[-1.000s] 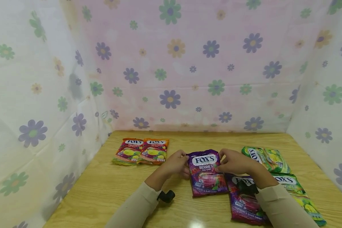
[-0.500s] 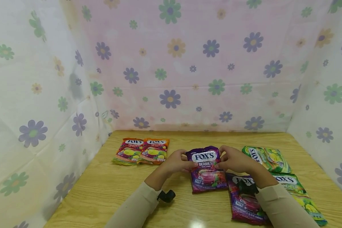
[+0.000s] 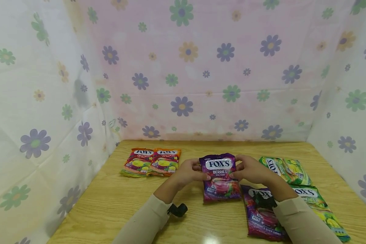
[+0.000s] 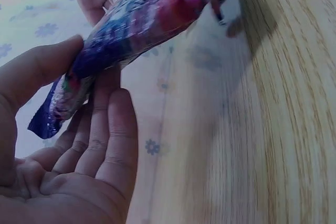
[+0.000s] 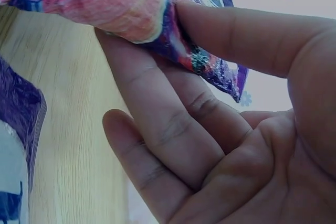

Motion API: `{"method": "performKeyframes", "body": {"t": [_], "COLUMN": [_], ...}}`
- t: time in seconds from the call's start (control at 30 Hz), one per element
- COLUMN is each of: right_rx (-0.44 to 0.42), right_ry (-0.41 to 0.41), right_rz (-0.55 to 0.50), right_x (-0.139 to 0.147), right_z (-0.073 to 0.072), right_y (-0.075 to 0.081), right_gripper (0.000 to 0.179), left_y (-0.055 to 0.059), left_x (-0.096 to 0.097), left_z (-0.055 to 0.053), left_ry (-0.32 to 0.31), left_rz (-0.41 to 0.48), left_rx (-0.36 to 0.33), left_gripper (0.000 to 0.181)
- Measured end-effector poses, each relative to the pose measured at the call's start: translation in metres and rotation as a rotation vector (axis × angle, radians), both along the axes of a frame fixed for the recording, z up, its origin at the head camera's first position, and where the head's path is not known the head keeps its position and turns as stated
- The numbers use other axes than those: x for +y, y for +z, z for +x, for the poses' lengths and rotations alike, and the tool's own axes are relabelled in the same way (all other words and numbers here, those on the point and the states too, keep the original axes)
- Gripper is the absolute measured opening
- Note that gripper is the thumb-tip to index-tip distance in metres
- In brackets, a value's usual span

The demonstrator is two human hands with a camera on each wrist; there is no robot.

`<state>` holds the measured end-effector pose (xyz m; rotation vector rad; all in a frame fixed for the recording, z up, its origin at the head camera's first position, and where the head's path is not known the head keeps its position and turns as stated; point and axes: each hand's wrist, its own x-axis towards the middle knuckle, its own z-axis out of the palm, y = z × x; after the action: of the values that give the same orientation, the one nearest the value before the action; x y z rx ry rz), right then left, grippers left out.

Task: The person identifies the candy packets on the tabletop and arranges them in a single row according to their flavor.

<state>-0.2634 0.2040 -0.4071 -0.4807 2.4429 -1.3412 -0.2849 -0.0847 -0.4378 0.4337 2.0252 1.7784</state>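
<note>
Both hands hold a purple bag of Fox's Berries candy (image 3: 221, 179) by its two sides, its printed front toward the head camera. On the left edge, my left hand (image 3: 187, 174) pinches the bag with the thumb in front and fingers behind. My right hand (image 3: 251, 171) grips the opposite edge the same way. In the left wrist view the candy bag (image 4: 147, 17) is seen edge-on, raised over the tabletop. The right wrist view shows the thumb (image 5: 231, 35) on the bag's front and fingers under its back. A second purple berries bag (image 3: 259, 217) lies partly under the right forearm.
Two orange Fox's Fruits bags (image 3: 150, 162) lie side by side at the back left of the wooden table (image 3: 103, 210). Green-yellow Fox's bags (image 3: 286, 169) lie along the right side. Flower-printed cloth (image 3: 183, 84) walls the table in at the back and sides.
The berries bag has risen a little and tilted more upright between both hands. My left thumb has come round onto its front. The other bags have stayed in place.
</note>
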Motion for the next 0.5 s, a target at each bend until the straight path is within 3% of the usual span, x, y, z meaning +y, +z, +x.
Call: {"method": "performKeyframes", "body": {"t": [0.2, 0.5], "right_rx": [0.018, -0.03], "right_ry": [0.012, -0.06], "right_rz": [-0.078, -0.207], "right_x": [0.0012, -0.0018], "right_z": [-0.005, -0.004], "right_y": [0.0001, 0.0018], "right_gripper": [0.051, 0.065], "left_y": [0.0016, 0.0042], "left_x": [-0.0011, -0.0026], "left_z": [-0.0025, -0.004], "left_ry": [0.038, 0.062], "left_rz": [0.091, 0.183], "left_rx": [-0.005, -0.007], "left_gripper": [0.048, 0.044]}}
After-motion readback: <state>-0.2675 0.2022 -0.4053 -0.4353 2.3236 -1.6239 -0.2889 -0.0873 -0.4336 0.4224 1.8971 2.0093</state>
